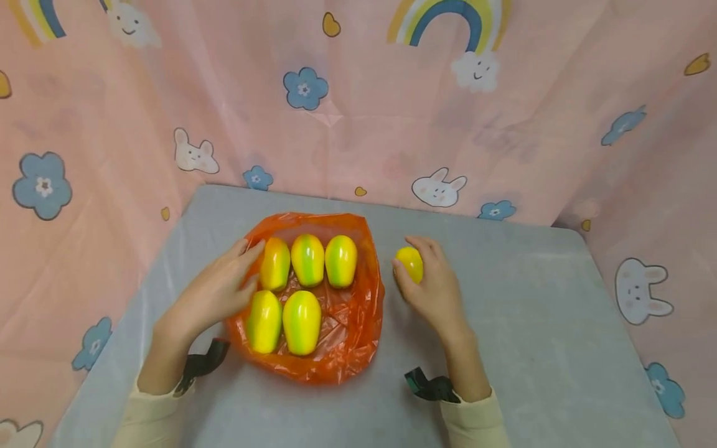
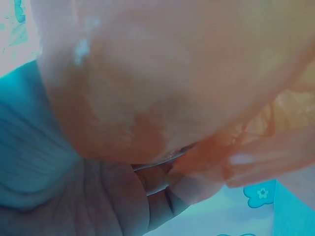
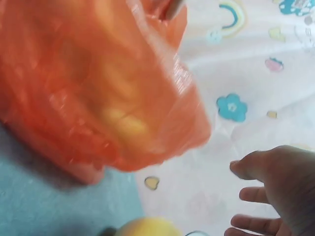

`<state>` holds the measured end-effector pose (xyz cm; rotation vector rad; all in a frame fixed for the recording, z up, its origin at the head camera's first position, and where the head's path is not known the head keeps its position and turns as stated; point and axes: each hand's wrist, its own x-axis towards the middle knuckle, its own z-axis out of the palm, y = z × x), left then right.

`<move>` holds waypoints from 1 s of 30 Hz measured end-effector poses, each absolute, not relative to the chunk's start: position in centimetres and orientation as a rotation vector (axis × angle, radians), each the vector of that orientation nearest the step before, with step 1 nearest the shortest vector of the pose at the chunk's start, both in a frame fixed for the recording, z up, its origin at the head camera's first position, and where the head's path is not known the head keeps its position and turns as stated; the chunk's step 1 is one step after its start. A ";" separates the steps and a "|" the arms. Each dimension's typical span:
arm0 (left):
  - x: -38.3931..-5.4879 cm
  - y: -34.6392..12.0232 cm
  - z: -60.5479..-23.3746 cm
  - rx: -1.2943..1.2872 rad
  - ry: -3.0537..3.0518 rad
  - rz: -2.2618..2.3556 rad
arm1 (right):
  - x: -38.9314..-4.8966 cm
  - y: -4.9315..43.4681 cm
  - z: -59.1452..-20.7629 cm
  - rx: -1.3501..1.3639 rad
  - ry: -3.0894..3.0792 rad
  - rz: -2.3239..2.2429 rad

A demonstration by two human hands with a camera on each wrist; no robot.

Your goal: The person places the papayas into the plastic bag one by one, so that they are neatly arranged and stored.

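An orange plastic bag (image 1: 342, 348) lies spread open on the grey table (image 1: 538, 348) with several yellow-green mangoes in it, such as one at the front (image 1: 302, 322). My left hand (image 1: 221, 289) lies on the bag's left edge, its straight fingertips against the back-left mango (image 1: 276, 263). In the left wrist view the orange film (image 2: 162, 78) covers the palm (image 2: 108, 206). My right hand (image 1: 428, 280) cups loosely beside a single yellow mango (image 1: 410, 263) on the table, right of the bag. The right wrist view shows its fingers (image 3: 256, 195) spread, apart from that mango (image 3: 147, 227).
A pink curtain printed with rabbits, flowers and rainbows (image 1: 358, 112) walls the table at the back and both sides. Black straps (image 1: 428, 386) sit on both wrists.
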<state>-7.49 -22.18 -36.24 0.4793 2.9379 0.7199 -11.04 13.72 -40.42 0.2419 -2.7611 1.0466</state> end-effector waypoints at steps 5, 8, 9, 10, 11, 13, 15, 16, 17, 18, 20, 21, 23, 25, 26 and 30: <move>-7.6 -22.1 -36.1 0.456 2.925 0.712 | -11.8 15.1 -42.3 0.133 -2.869 1.024; -7.5 -22.0 -36.1 0.435 2.915 0.710 | -12.2 15.7 -43.3 0.074 -2.931 1.008; -7.5 -22.0 -36.1 0.437 2.913 0.708 | -12.2 15.9 -43.6 0.061 -2.953 1.002; -7.4 -21.9 -36.0 0.438 2.911 0.706 | -12.3 16.0 -43.8 0.051 -2.972 0.996; -7.4 -21.9 -36.0 0.439 2.910 0.703 | -12.3 16.2 -44.0 0.047 -2.987 0.989; -7.3 -21.8 -36.0 0.437 2.909 0.697 | -12.3 16.4 -44.2 0.048 -3.006 0.993; -7.2 -21.8 -36.0 0.435 2.913 0.688 | -12.3 16.4 -44.4 0.055 -3.014 0.995; -7.2 -21.8 -36.0 0.429 2.914 0.685 | -12.4 16.4 -44.4 0.058 -3.015 0.998; -7.1 -21.8 -36.1 0.425 2.915 0.680 | -12.5 16.5 -44.5 0.063 -3.016 0.998; -7.1 -21.8 -36.1 0.420 2.915 0.677 | -12.5 16.5 -44.5 0.063 -3.020 1.001; -7.1 -21.7 -36.1 0.418 2.914 0.670 | -12.7 16.5 -44.6 0.060 -3.030 1.003; -7.1 -21.7 -36.1 0.418 2.912 0.670 | -12.8 16.5 -44.7 0.058 -3.036 1.006; -7.1 -21.7 -36.1 0.420 2.912 0.672 | -13.0 16.5 -44.7 0.062 -3.045 1.010; -7.1 -21.8 -36.1 0.425 2.918 0.679 | -13.1 16.5 -44.7 0.076 -3.048 1.017; -7.1 -21.8 -36.1 0.429 2.920 0.680 | -13.1 16.5 -44.8 0.082 -3.049 1.022; -7.2 -21.8 -36.1 0.434 2.926 0.670 | -13.1 16.5 -44.9 0.113 -3.053 1.031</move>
